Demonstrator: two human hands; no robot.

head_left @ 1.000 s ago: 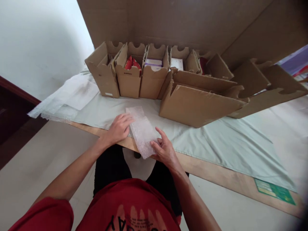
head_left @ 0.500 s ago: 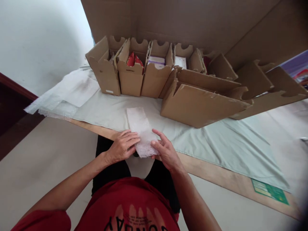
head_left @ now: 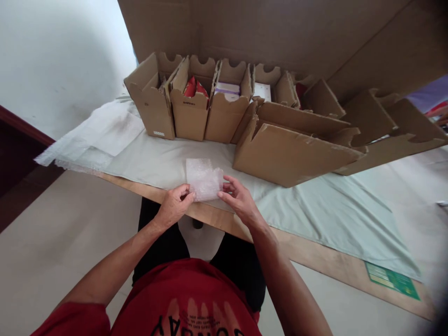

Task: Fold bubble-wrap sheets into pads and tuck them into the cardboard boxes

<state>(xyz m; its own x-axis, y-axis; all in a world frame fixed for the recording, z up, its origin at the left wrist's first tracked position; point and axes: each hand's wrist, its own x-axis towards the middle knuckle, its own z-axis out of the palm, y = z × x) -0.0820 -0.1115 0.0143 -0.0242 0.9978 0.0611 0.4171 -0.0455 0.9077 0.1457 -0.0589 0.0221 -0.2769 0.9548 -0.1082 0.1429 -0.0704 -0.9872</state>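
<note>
A piece of bubble wrap [head_left: 205,183], whitish and clear, is folded over on itself near the table's front edge. My left hand [head_left: 177,200] pinches its lower left corner between thumb and fingers. On the opposite side, my right hand [head_left: 238,196] grips the right edge, thumb in front and fingers behind. One flat end of the wrap stretches away from me on the cloth. Whether anything lies inside the folds I cannot tell.
Cardboard bins [head_left: 191,116] stand in a row at the back, some with red or white packets. A larger cardboard bin [head_left: 297,154] is set at an angle to the right. Bubble wrap sheets [head_left: 112,126] lie at left on the pale green cloth [head_left: 157,161]. A green card [head_left: 392,280] sits front right.
The near end of the bubble wrap has been folded up and away from me, so the piece is shorter. Both hands have shifted forward and now hold its two sides.
</note>
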